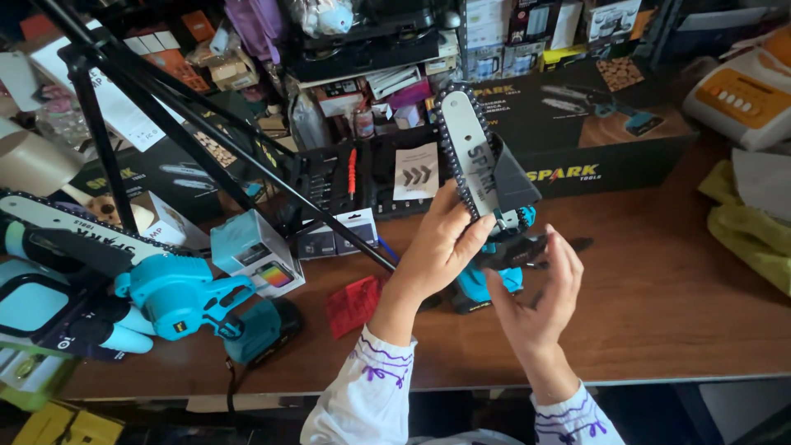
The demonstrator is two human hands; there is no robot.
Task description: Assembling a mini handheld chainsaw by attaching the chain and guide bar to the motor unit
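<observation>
Behind the held mini chainsaw [486,206], a black case [371,177] and a tripod leg [247,156] crowd in.

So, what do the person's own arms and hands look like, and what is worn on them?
Both the left hand and the right hand are bare: no gloves, and no rings or watch that I can see. Each forearm ends in a white long sleeve, the left sleeve and the right sleeve, with purple embroidered swirls and lines near the cuff.
</observation>
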